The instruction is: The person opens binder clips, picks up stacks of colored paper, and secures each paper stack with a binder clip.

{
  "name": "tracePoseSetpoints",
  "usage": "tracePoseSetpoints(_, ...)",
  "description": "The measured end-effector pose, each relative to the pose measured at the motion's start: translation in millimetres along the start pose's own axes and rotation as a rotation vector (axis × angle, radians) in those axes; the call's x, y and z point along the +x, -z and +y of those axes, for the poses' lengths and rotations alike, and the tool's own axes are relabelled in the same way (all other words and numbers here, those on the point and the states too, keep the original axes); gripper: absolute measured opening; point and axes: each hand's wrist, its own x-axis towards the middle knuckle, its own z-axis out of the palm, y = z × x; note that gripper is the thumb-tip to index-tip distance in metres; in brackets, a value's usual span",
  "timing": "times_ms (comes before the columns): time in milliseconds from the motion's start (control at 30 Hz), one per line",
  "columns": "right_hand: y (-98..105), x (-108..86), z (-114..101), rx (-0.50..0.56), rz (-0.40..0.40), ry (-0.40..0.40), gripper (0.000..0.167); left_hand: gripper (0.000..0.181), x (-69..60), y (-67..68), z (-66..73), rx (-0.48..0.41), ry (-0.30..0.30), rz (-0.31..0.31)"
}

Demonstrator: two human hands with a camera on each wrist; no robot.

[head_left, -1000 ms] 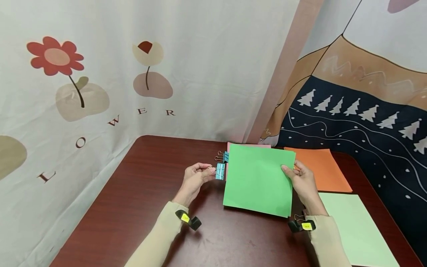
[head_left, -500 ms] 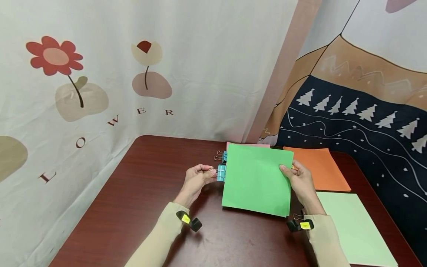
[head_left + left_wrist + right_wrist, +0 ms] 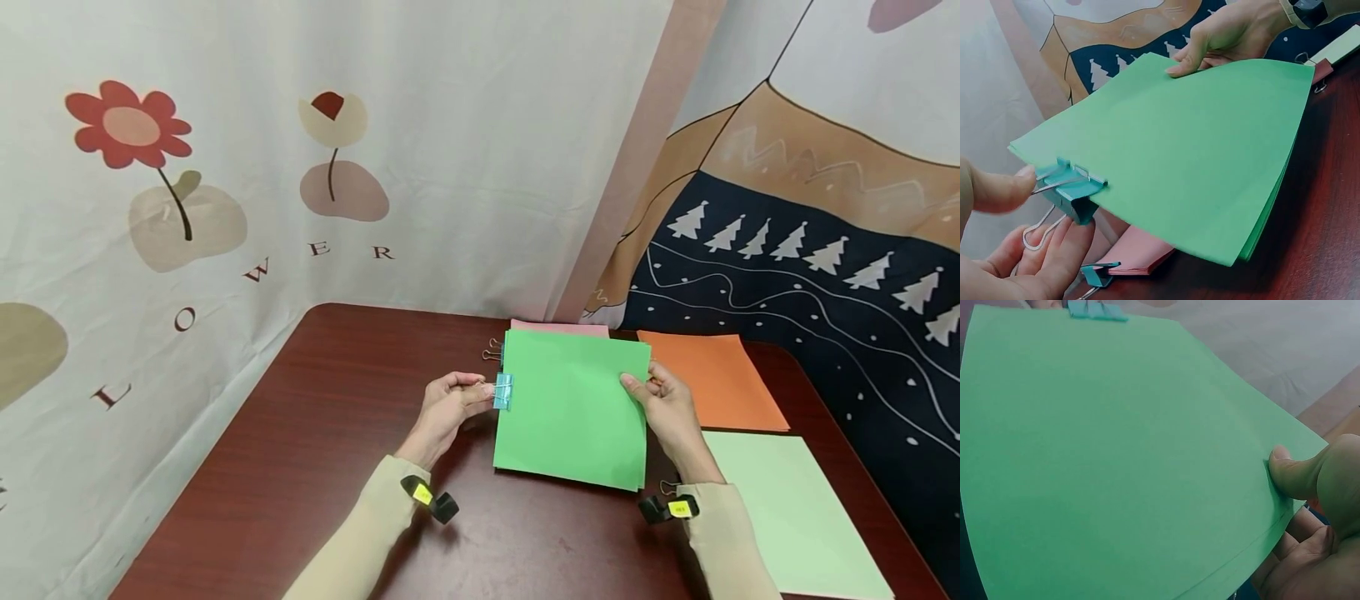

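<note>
A stack of green paper sheets (image 3: 573, 408) is held up above the table, tilted. On its left edge sits a teal binder clip (image 3: 503, 392), whose wire handles my left hand (image 3: 444, 412) pinches between thumb and fingers. My right hand (image 3: 671, 412) grips the stack's right edge, thumb on top and fingers beneath. In the left wrist view the clip (image 3: 1072, 187) straddles the paper's edge. The right wrist view shows my right thumb pressing on the green sheets (image 3: 1122, 444), with the clip (image 3: 1097, 310) at the far edge.
Behind the green stack lies pink paper (image 3: 562, 328) with a teal clip on its left side. Orange paper (image 3: 723, 379) lies at the back right, and pale green paper (image 3: 802, 508) at the right. Under the right wrist shows another clip (image 3: 1321, 72), reddish. Printed curtains (image 3: 465, 150) hang behind the table.
The clip in my left hand has moved right, from beside the green stack onto its left edge. My right hand and the stack have shifted slightly left.
</note>
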Motion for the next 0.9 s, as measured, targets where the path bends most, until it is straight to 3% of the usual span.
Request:
tracePoseSetpoints(300,3,1.0,2,0.024,-0.016,-0.055,0.047,0.046,1.9,7.9,2.1,0.085,0.065,-0.117)
tracePoseSetpoints(567,6,-0.2,5,0.027,-0.059,-0.109,0.052,0.037,-1.8,11.9,7.0,0.203,0.102,-0.166)
tracePoseSetpoints(900,8,-7.0,9,-0.080,-0.149,-0.117,0.045,0.044,-13.1,23.5,7.0,0.433,0.157,-0.209)
